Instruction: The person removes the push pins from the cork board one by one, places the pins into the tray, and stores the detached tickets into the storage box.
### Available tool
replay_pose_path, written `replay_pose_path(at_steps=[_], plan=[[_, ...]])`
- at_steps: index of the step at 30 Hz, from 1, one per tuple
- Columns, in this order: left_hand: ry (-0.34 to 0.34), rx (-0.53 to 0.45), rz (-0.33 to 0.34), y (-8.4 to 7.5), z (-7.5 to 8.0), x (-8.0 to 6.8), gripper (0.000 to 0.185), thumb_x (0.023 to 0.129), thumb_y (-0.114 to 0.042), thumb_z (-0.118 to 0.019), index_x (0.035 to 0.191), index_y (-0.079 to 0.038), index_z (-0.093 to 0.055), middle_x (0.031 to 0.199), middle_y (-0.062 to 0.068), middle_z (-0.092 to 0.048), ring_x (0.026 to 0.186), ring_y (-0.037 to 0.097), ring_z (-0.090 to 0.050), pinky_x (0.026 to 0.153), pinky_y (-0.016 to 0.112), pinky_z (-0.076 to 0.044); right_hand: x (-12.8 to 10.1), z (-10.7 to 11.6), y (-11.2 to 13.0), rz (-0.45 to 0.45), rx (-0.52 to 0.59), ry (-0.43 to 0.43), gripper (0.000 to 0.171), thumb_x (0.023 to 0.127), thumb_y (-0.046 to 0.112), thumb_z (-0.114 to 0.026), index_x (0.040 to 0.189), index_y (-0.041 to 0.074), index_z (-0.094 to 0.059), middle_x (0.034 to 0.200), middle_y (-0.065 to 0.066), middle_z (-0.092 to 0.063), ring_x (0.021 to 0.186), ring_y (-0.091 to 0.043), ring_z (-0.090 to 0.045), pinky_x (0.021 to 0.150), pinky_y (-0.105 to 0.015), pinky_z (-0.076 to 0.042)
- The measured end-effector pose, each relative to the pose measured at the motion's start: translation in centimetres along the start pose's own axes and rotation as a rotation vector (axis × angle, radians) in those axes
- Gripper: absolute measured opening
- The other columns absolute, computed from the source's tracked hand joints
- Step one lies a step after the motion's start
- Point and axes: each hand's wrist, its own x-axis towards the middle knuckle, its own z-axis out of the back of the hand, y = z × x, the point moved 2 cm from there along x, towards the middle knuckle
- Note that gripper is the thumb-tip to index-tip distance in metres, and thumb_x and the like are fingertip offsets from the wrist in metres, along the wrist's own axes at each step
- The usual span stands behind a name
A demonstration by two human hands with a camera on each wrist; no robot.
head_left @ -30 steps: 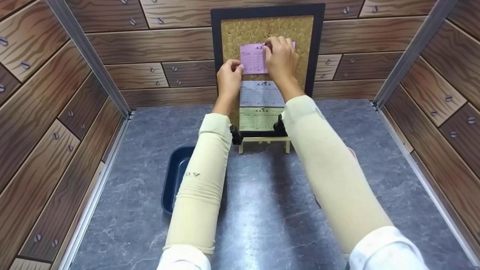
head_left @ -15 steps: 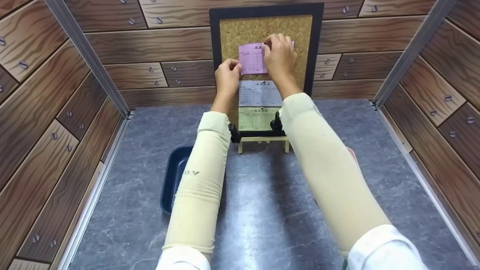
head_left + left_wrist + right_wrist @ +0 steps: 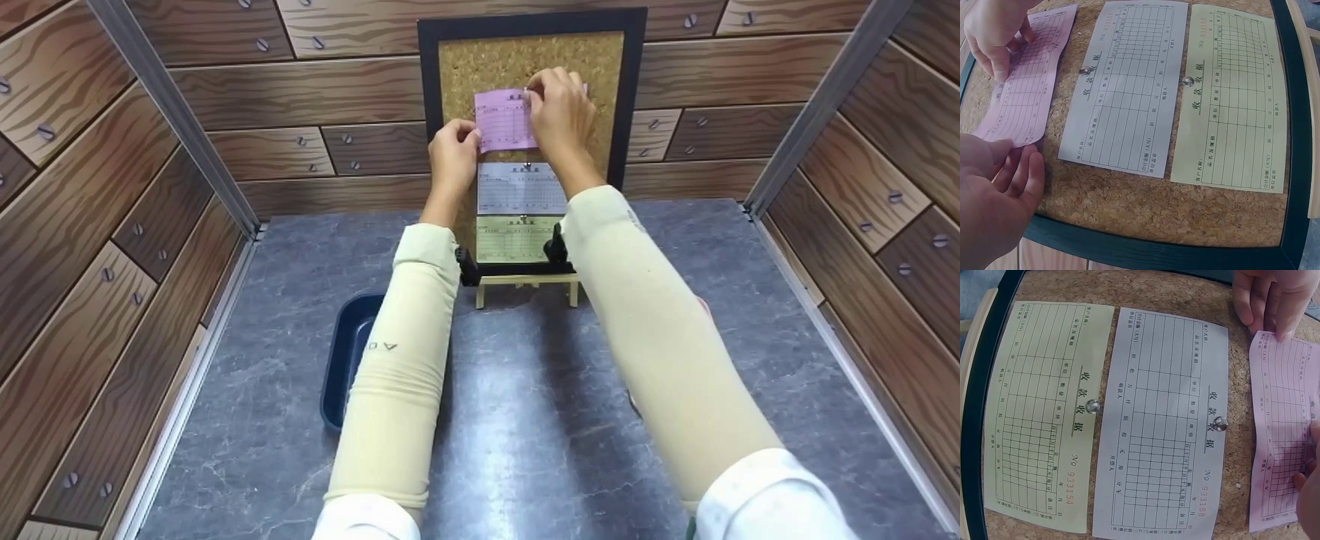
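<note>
A pink receipt slip lies against the upper part of a cork board. My left hand pinches its lower left corner between thumb and fingers. At the slip's top middle, my right hand pinches a small push pin, mostly hidden behind the fingertips. The slip bows slightly away from the cork in the left wrist view. Below it hang a white receipt slip and a pale green one, each held at its top middle by a clear push pin.
The black-framed board stands on a small wooden easel on a grey marbled table. A dark blue tray sits left, partly under my left sleeve. A pinkish edge shows beside my right sleeve. Wood-patterned walls surround the table.
Both hands stay at the pink slip in almost the same place, and its left edge shifts very slightly. The other slips have not moved.
</note>
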Motion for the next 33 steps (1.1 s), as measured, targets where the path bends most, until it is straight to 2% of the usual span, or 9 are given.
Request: replay_pose_path(at_steps=[14, 20, 33], plan=[[0.009, -0.006, 0.009, -0.08, 0.08, -0.09, 0.017, 0.099, -0.014, -0.063, 0.108, -0.003, -0.072, 0.101, 0.009, -0.071, 0.09, 0.015, -0.06, 0.083, 0.025, -0.048, -0.3, -0.17, -0.24, 0.044, 0.006, -0.019, 0.019, 0.096, 0.031, -0.066, 0.107, 0.017, -0.071, 0.109, -0.001, -0.068, 0.105, -0.022, -0.06, 0.083, -0.042, -0.052], [0.013, -0.023, 0.02, 0.05, 0.08, -0.06, 0.017, 0.099, -0.013, -0.063, 0.108, -0.003, -0.072, 0.101, 0.009, -0.07, 0.09, 0.014, -0.059, 0.082, 0.024, -0.048, -0.24, -0.23, -0.19, 0.026, 0.005, -0.001, 0.018, 0.097, 0.031, -0.066, 0.107, 0.018, -0.07, 0.11, 0.0, -0.068, 0.106, -0.021, -0.06, 0.085, -0.041, -0.051], [0.022, -0.039, 0.011, 0.17, 0.31, 0.02, 0.015, 0.099, -0.011, -0.062, 0.106, -0.002, -0.072, 0.09, 0.003, -0.065, 0.082, 0.012, -0.057, 0.075, 0.021, -0.047, -0.21, -0.1, 0.0, -0.002, -0.009, 0.033, 0.017, 0.097, 0.032, -0.065, 0.107, 0.019, -0.07, 0.113, 0.001, -0.067, 0.111, -0.02, -0.059, 0.087, -0.043, -0.051]])
